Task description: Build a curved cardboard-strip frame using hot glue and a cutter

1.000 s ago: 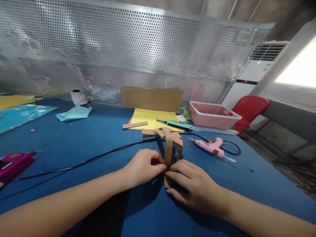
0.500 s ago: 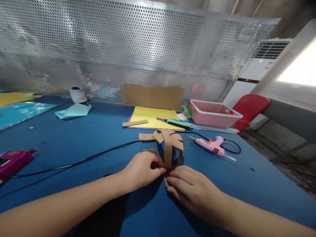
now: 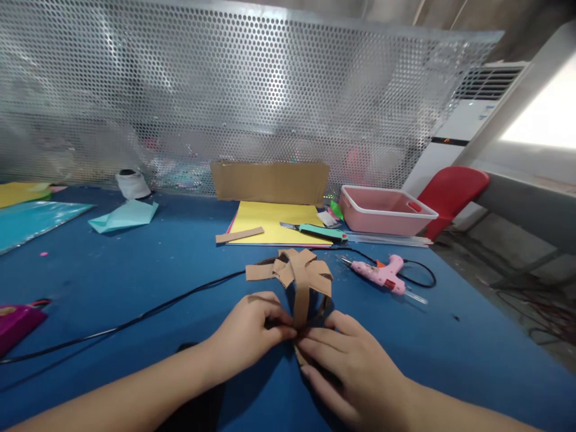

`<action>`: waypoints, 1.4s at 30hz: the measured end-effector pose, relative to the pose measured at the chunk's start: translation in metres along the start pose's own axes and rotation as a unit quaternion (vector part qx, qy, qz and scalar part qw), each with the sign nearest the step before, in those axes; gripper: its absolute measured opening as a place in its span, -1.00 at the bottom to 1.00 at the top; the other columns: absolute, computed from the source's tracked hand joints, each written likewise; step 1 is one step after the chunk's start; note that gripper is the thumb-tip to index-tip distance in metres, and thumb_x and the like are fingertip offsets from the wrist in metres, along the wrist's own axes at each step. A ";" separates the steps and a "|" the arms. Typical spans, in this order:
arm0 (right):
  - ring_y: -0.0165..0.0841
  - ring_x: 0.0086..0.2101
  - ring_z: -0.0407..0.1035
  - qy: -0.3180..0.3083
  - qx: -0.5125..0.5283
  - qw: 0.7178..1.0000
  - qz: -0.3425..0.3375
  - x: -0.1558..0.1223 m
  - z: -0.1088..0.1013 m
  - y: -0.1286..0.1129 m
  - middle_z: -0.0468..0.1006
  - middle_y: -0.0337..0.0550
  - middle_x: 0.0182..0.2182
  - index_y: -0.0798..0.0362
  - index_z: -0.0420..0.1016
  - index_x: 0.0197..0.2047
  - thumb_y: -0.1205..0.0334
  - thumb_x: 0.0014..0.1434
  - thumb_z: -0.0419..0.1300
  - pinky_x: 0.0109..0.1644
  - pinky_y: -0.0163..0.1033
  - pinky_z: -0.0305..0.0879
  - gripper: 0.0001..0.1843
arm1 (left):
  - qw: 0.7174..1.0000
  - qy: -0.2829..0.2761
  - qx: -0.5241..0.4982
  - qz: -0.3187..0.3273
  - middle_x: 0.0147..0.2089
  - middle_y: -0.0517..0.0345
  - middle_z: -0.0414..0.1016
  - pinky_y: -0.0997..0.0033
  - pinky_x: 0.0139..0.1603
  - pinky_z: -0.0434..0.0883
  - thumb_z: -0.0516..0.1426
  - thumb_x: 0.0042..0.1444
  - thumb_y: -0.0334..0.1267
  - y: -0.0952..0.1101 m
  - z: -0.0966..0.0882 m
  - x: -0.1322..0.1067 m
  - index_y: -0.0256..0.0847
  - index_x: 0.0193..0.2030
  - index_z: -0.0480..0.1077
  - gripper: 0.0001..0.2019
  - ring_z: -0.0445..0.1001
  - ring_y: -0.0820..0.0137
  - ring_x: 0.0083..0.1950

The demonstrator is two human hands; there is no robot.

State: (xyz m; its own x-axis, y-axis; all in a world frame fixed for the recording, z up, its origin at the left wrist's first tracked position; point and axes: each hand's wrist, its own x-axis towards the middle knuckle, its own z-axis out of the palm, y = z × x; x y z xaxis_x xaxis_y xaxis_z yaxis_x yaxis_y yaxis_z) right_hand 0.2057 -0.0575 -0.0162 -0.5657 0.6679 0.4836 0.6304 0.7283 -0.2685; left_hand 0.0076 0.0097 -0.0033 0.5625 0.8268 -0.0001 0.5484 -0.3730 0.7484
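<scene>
A small frame of bent cardboard strips stands on the blue table, its strips crossing at the top and curving down. One flat strip end sticks out to its left. My left hand pinches the frame's near lower edge between thumb and fingers. From the other side, the fingers of my right hand press on the same low spot, with a strip end showing beneath them. The exact contact under the fingertips is hidden.
Beyond the frame lie yellow paper, a loose cardboard strip and a green utility knife. A pink glue gun with its cord rests at right, before a pink basket. A black cable crosses the left side.
The view has shifted slightly, and the cardboard frame now shows more of its top. Both hands stay at its near lower edge; the right hand's fingers have spread a little.
</scene>
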 end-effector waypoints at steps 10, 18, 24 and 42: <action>-0.32 -0.38 0.28 0.118 -0.105 0.984 -0.085 0.006 0.016 0.017 0.60 -0.20 -0.35 0.11 0.53 -0.18 0.23 0.10 0.21 -0.39 -0.22 0.17 -0.78 | 0.996 -0.064 0.066 0.007 -0.33 0.21 0.59 0.35 -0.01 0.32 0.16 0.12 -0.37 0.010 -0.009 0.006 -0.15 -0.34 0.56 -0.87 0.49 0.32 -0.13; -0.32 -0.40 0.23 0.184 -0.170 0.964 -0.084 0.016 0.016 0.019 0.59 -0.24 -0.43 0.08 0.55 -0.32 0.28 0.24 0.08 -0.41 -0.22 0.09 -0.78 | 0.992 -0.063 0.109 0.008 -0.29 0.14 0.56 0.38 -0.15 0.35 0.16 0.12 -0.32 0.010 -0.010 0.009 -0.10 -0.35 0.57 -0.86 0.46 0.31 -0.21; -0.32 -0.40 0.25 0.178 -0.176 0.963 -0.096 0.017 0.015 0.020 0.59 -0.23 -0.45 0.07 0.56 -0.34 0.30 0.23 0.08 -0.41 -0.22 0.12 -0.78 | 0.992 -0.063 0.104 0.008 -0.31 0.14 0.54 0.35 -0.13 0.35 0.16 0.13 -0.30 0.010 -0.012 0.011 -0.09 -0.34 0.58 -0.85 0.46 0.30 -0.21; -0.33 -0.38 0.38 0.142 -0.093 0.982 -0.082 0.012 0.017 0.025 0.63 -0.26 -0.38 0.06 0.56 -0.29 0.29 0.11 0.21 -0.43 -0.27 0.27 -0.90 | 0.994 -0.038 0.100 0.029 -0.30 0.12 0.55 0.32 -0.12 0.40 0.11 0.08 -0.34 0.009 -0.009 0.009 -0.11 -0.35 0.56 -0.82 0.47 0.28 -0.21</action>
State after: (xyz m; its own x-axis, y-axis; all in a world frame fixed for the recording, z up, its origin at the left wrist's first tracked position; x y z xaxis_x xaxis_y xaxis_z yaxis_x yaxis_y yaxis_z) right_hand 0.2058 -0.0289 -0.0317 -0.5134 0.4546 0.7278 0.6438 0.7649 -0.0236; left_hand 0.0122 0.0175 0.0090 0.6380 0.7698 -0.0174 0.6213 -0.5013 0.6022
